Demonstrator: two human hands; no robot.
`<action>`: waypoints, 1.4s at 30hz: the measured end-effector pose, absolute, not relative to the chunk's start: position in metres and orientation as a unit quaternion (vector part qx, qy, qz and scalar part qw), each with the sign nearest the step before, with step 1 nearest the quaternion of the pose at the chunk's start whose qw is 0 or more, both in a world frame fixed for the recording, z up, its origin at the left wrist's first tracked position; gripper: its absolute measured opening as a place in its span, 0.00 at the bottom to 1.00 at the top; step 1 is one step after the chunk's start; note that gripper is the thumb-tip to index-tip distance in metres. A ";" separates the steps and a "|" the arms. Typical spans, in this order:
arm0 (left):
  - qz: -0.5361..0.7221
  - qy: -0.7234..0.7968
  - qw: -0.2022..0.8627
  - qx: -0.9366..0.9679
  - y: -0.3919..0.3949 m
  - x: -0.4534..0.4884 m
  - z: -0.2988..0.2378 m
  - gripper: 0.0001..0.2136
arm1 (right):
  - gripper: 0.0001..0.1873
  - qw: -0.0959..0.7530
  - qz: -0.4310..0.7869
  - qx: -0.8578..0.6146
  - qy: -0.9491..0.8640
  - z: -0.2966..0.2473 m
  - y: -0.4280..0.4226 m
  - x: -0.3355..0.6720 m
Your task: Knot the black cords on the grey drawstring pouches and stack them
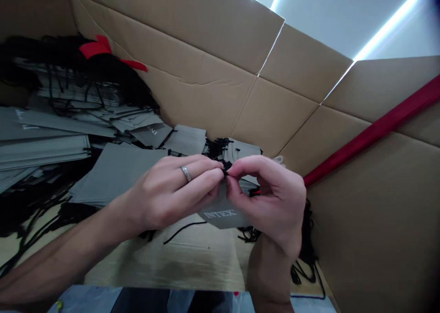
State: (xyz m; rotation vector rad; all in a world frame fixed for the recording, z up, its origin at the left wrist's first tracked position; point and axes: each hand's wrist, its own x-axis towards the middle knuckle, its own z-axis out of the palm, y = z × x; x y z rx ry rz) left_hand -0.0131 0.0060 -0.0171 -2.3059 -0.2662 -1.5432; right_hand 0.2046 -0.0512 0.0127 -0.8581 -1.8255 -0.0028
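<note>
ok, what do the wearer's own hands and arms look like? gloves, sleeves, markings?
No gloves or sleeves in view. The left hand wears a textured silver-coloured ring; no ring shows on the right hand. Both visible forearms are bare, no markings apparent.

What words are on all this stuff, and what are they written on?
"INTEX": white letters on the gray pouch at the left hand and right hand.
Perhaps "INT": on a pouch in the pile; too blurred to be sure.
White marks on a far-left pouch: partly covered and too blurred to read.
</note>
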 end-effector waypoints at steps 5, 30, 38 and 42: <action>-0.588 -0.093 0.063 -0.801 0.008 -0.009 -0.010 0.06 | 0.13 0.546 0.022 -0.328 -0.771 0.011 -0.049 0.206; -0.367 -0.160 -0.240 -0.884 0.018 -0.020 0.004 0.14 | 0.27 0.488 0.150 -0.290 -0.809 0.014 -0.048 0.226; -0.342 -0.098 -0.189 -0.915 0.012 -0.025 0.012 0.14 | 0.07 0.498 0.160 -0.266 -0.810 0.014 -0.042 0.227; -0.318 -0.058 -0.201 -0.925 0.012 -0.031 0.015 0.14 | 0.07 0.492 0.196 -0.230 -0.817 0.009 -0.039 0.231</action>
